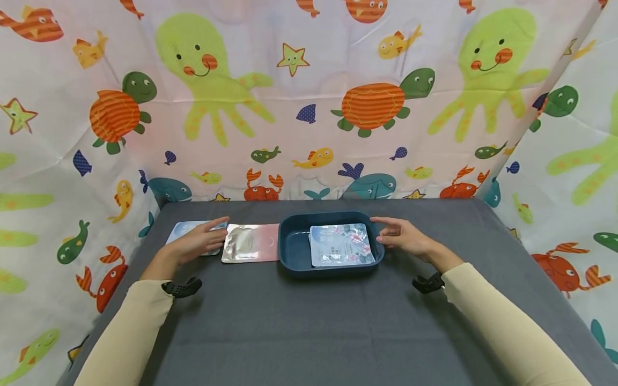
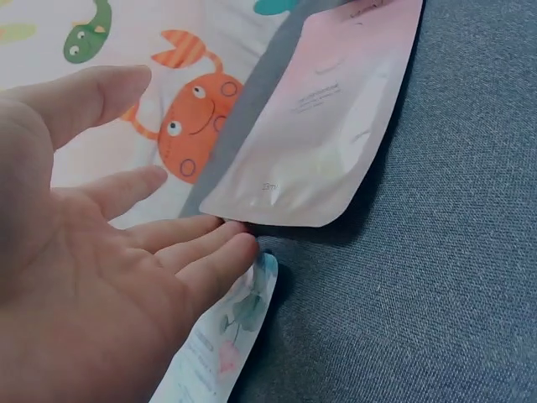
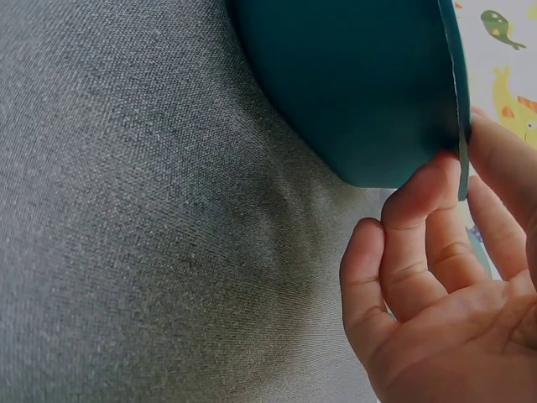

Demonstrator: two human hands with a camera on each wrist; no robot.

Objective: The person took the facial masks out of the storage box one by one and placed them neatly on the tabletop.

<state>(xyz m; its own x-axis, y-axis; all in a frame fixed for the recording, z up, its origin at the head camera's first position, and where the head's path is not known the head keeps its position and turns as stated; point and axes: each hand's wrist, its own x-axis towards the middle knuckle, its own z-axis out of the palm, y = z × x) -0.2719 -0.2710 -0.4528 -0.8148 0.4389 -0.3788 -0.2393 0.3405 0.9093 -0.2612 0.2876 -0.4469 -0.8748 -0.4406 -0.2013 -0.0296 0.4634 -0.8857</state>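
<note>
A dark blue basin-like tray (image 1: 293, 265) stands on the cloth, with a blue floral sachet (image 1: 341, 245) lying in it and another packet's edge showing beneath. My right hand (image 1: 404, 236) pinches the tray's right rim; in the right wrist view, bent fingers (image 3: 419, 201) meet the teal tray wall (image 3: 352, 84). Left of the tray lies a silver-and-pink sachet (image 1: 251, 244), flat. Spread fingers of my left hand (image 1: 200, 242) reach its left edge. Partly under that hand is a pale blue sachet (image 1: 185, 229), its floral print (image 2: 226, 344) showing in the left wrist view.
Grey cloth (image 1: 289, 332) covers the table. A curtain (image 1: 309, 96) printed with sea animals hangs behind it and along both sides. Each wrist wears a black band, such as the left wristband (image 1: 182, 288).
</note>
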